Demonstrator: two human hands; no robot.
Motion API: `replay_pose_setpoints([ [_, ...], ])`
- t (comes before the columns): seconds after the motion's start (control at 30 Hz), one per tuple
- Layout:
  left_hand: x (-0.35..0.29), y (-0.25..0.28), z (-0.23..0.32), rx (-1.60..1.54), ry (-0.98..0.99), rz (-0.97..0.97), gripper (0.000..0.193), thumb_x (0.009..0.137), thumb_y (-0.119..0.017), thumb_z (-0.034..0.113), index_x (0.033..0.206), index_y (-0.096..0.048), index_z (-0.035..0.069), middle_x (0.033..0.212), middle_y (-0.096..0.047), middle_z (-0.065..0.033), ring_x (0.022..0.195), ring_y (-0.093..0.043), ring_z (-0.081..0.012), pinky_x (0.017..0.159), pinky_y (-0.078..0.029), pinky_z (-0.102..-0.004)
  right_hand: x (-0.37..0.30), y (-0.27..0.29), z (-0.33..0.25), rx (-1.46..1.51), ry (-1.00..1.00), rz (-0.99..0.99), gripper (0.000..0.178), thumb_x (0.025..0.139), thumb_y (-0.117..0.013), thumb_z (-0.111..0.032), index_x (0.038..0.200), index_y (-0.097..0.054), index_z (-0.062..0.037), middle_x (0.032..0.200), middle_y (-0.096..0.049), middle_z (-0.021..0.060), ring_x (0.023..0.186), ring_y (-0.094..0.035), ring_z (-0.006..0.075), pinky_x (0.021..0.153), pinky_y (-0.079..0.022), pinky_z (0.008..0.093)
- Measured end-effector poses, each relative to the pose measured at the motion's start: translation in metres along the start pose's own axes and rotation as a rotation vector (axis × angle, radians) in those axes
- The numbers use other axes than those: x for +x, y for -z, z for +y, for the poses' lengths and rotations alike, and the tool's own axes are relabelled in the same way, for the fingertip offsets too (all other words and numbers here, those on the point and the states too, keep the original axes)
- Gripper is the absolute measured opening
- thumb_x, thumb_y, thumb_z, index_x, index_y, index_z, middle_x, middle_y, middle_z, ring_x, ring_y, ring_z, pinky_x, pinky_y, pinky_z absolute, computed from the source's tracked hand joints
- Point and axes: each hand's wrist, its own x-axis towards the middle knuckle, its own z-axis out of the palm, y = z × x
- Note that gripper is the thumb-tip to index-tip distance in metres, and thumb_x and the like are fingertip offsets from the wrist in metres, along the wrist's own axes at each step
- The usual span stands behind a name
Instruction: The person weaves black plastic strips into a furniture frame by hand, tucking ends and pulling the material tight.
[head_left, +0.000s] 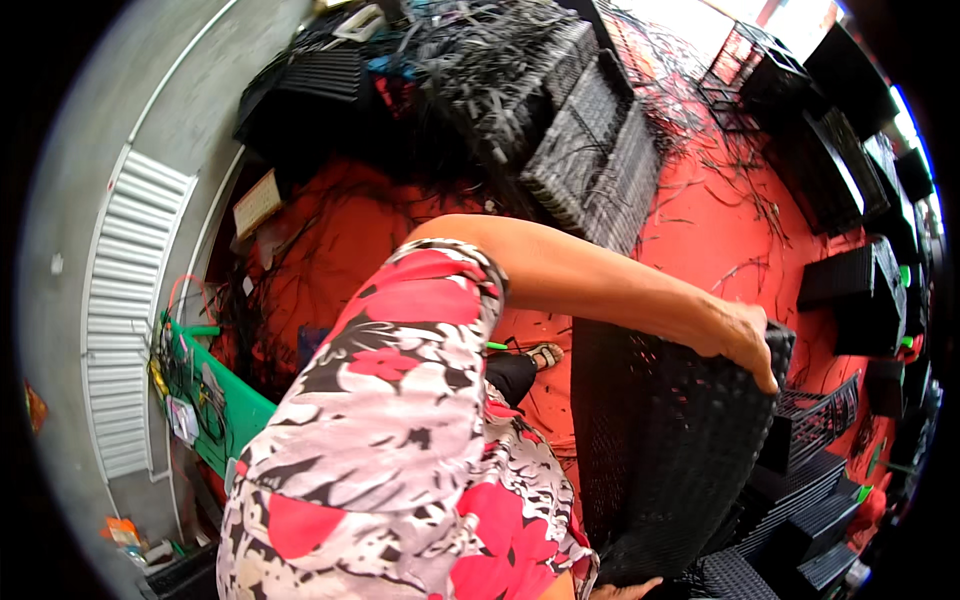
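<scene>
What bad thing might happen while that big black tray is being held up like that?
1. The black mesh tray stands on edge, gripped at its top corner by one hand, with fingertips barely showing at its bottom. It might tip or slip.
2. Stacked trays lie close beside it, so a swing may knock them.
3. Loose black strips litter the red floor, and a sandalled foot could trip on them.
</scene>
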Motion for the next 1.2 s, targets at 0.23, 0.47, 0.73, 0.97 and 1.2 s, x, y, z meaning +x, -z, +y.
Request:
replay_pose_setpoints([
  [0.23, 0.05, 0.072, 0.061, -0.199, 0.171, -0.001, 0.037, 0.08, -0.072, 0.023, 0.104, -0.062, -0.002, 0.093, -0.068, -0.0105, 0.076, -0.066, -0.0183, 0.07, -0.055, -0.0324, 0.044, -0.093, -0.099, 0.169, -0.049, 0.046, 0.049, 0.087, -0.064, -0.034, 0.111, -0.06, 0.0081, 0.108, -0.064, 0.0129, 0.093, -0.063, 0.0211, 0.085, -0.051, 0.0326],
  [0.47, 0.096, 0.088, 0.107, -0.148, 0.088, 0.24, 0.029, 0.084, -0.067, 0.02, 0.103, -0.062, -0.001, 0.089, -0.067, -0.0054, 0.071, -0.063, -0.0112, 0.065, -0.051, -0.0256, 0.137, -0.135, -0.151, 0.143, 0.005, -0.174, 0.042, 0.088, -0.063, -0.035, 0.105, -0.065, 0.0036, 0.098, -0.066, 0.0061, 0.084, -0.06, 0.0123, 0.076, -0.048, 0.0277],
  [0.73, 0.175, 0.139, 0.15, -0.165, 0.05, 0.428, 0.026, 0.085, -0.066, 0.018, 0.104, -0.063, 0.001, 0.093, -0.068, -0.0067, 0.076, -0.065, -0.0136, 0.07, -0.053, -0.0264, 0.24, -0.268, -0.18, -0.344, 0.193, -0.143, 0.063, 0.083, -0.056, -0.058, 0.07, -0.061, 0.0036, 0.064, -0.058, 0.0188, 0.065, -0.055, 0.0225, 0.062, -0.041, 0.0409],
  [0.97, 0.271, 0.217, 0.172, -0.202, 0.006, 0.401, 0.03, 0.088, -0.062, 0.019, 0.111, -0.06, 0.0, 0.099, -0.067, -0.0074, 0.082, -0.065, -0.0154, 0.076, -0.052, -0.0276, 0.302, -0.392, -0.263, -0.449, 0.333, -0.192, 0.065, 0.082, -0.055, -0.059, 0.064, -0.054, 0.0034, 0.061, -0.052, 0.0257, 0.058, -0.051, 0.036, 0.059, -0.039, 0.0457],
  [1.2, 0.414, 0.278, 0.172, -0.298, 0.029, 0.368, 0.031, 0.086, -0.064, 0.021, 0.109, -0.06, 0.0, 0.101, -0.065, -0.0076, 0.088, -0.063, -0.0161, 0.08, -0.05, -0.028, 0.372, -0.493, -0.344, -0.497, 0.367, -0.117, 0.064, 0.08, -0.059, -0.059, 0.06, -0.05, 0.0021, 0.055, -0.045, 0.0184, 0.055, -0.043, 0.0255, 0.056, -0.036, 0.0445],
])
